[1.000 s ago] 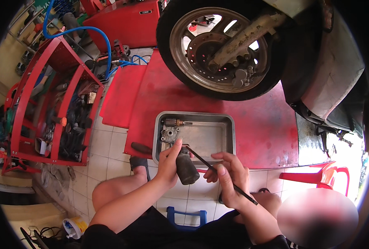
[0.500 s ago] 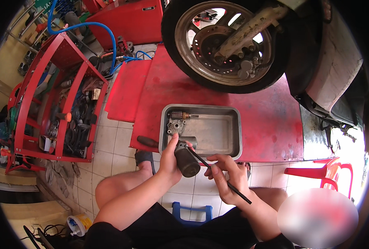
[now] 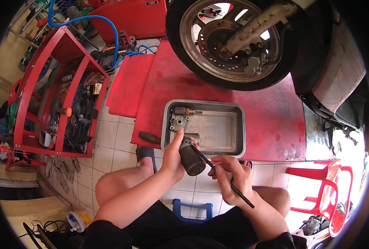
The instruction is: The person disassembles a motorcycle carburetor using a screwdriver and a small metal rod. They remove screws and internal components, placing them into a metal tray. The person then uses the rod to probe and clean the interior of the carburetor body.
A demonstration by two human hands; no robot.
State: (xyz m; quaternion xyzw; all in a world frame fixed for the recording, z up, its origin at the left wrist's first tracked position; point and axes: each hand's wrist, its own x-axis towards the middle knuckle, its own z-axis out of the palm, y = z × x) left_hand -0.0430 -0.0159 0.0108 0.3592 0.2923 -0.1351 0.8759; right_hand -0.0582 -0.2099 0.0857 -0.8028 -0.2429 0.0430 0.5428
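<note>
My left hand [image 3: 174, 158] is wrapped round a dark cylindrical motor housing [image 3: 192, 161], tilted in front of the tray's near edge. In my right hand [image 3: 235, 180] is a slim black rod-shaped tool [image 3: 243, 197], gripped between thumb and fingers. Its far end meets the upper end of the housing; the tip's shape cannot be made out. Just beyond, the grey metal tray [image 3: 242, 133] holds an armature with a copper-coloured part [image 3: 182, 111], a cast metal end cover [image 3: 178, 122] and a grey cylinder [image 3: 194, 137], partly covered by my left hand.
A dark tool handle [image 3: 149, 137] lies left of the tray on the red platform [image 3: 271, 124]. Above it stands a motorcycle front wheel [image 3: 230, 45]. A red tool rack [image 3: 64, 95] is at left, a red plastic chair [image 3: 332, 186] at right, a blue stool [image 3: 192, 209] below me.
The view has shifted slightly. Both hands keep their grips; the housing and the black tool sit a little further right in the picture, with the tool still against the housing's upper end.
</note>
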